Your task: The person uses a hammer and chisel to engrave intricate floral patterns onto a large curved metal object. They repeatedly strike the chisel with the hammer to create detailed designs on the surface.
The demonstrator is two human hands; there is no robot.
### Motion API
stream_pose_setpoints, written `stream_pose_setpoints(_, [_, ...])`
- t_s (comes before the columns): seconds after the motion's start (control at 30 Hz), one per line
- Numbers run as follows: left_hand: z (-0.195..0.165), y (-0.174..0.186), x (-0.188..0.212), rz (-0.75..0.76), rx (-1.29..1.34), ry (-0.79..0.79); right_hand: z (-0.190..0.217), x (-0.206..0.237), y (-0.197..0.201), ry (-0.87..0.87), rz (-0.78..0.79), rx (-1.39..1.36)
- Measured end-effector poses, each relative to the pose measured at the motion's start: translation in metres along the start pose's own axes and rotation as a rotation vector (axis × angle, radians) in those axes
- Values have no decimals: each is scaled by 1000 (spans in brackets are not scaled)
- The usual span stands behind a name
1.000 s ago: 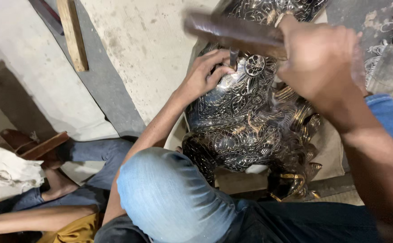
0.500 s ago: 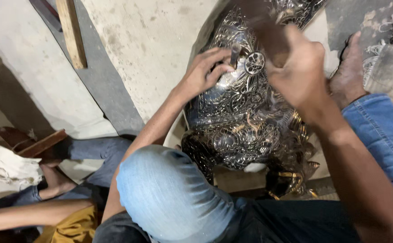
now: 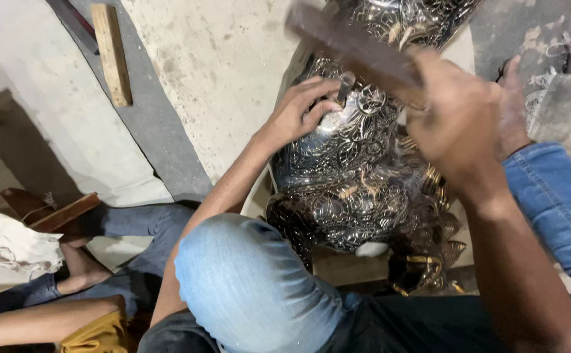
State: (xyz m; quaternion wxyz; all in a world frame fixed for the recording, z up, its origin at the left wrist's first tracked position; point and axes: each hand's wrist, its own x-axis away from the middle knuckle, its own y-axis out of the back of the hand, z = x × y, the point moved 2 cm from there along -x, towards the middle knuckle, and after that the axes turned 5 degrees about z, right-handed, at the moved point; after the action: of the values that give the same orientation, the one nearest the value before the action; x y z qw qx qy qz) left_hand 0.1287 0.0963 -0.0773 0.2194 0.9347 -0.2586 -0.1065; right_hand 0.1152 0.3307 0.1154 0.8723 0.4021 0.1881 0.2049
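Presently catalogued:
Left hand (image 3: 302,108): closed on a small metal punch (image 3: 344,88), pressed against the engraved metal vessel (image 3: 357,176).
Right hand (image 3: 465,121): wrapped round a blurred wooden mallet (image 3: 347,42).

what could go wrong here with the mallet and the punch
The left hand pinches a short metal punch against the embossed metal vessel, fingers close to its head. The right hand holds a blurred wooden mallet raised above: a stray blow might hit those fingers. The punch could also skid on the curved, shiny surface and scar the pattern.
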Motion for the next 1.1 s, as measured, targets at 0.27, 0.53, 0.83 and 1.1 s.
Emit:
stream_pose_setpoints(0.27, [2,0,2,13,34,-62,14,-6,0,-3,-27,13])
stream_pose_setpoints(0.53, [-3,8,-3,-41,-7,-188,-3,4,-4,-61,16,-5])
stream_pose_setpoints(0.83, [-1,7,0,42,43,-59,20,-8,4,-59,46,70])
stream_pose_setpoints(1.1, [-3,12,-1,90,22,-31,9,2,-9,-127,175,277])
